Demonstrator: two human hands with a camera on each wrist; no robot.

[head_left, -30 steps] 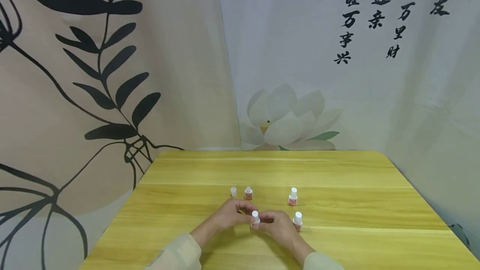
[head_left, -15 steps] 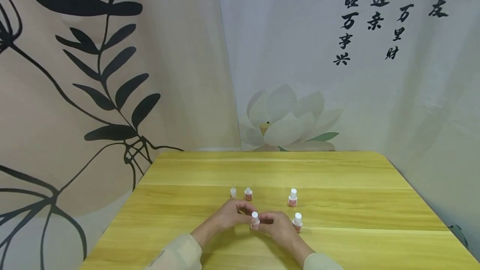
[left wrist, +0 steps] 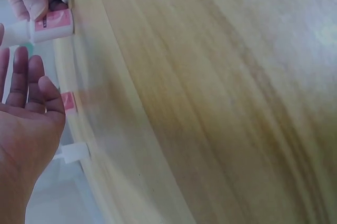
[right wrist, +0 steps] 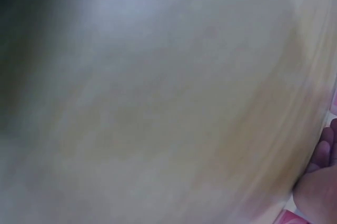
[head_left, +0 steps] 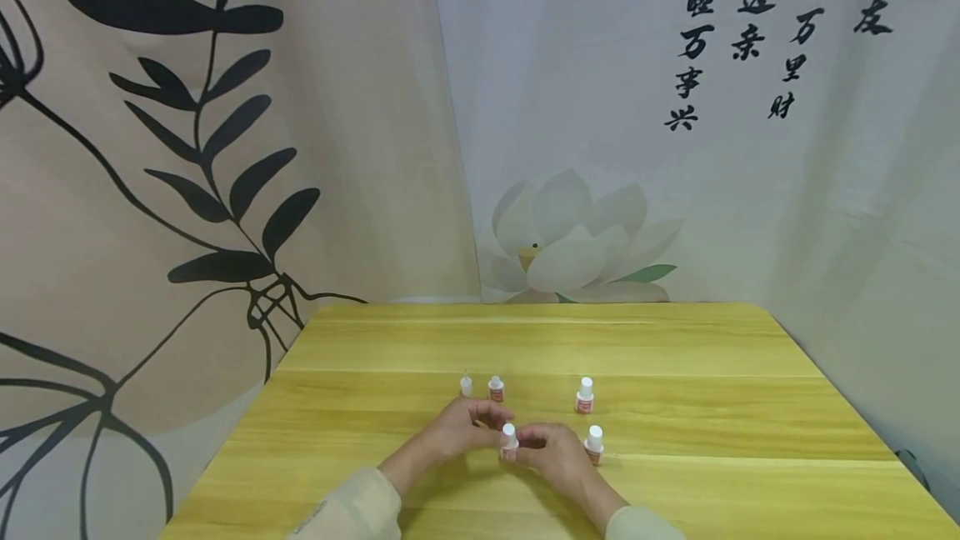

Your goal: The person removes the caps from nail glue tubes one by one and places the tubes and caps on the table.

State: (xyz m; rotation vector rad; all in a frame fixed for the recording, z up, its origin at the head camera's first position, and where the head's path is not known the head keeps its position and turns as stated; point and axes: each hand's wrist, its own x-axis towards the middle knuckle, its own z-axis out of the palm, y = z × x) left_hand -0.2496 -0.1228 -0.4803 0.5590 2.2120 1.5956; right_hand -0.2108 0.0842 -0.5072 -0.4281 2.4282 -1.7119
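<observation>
A small white-capped bottle (head_left: 510, 442) with a pink label stands upright between the two hands. My right hand (head_left: 557, 450) pinches its body from the right; in the left wrist view that thumb (left wrist: 32, 2) presses the label (left wrist: 55, 20). The left hand (head_left: 455, 430) is at the bottle's left side, fingertips close to the white cap (left wrist: 17, 33). Its visible fingers are loosely extended with gaps between them, and its thumb is outside the left wrist view. Any contact with the cap is unclear. The right wrist view shows only part of a hand at its edge.
Behind the left hand stand a whitish nozzle-like piece (head_left: 467, 386) and a bottle with a narrower white top (head_left: 497, 388). Two white-capped bottles, one farther back (head_left: 585, 396) and one beside the right hand (head_left: 594, 445), stand right on the wooden table (head_left: 712, 407).
Hands and bottles hold nearly the same places throughout. Only a slight shift of the whole head view shows.
</observation>
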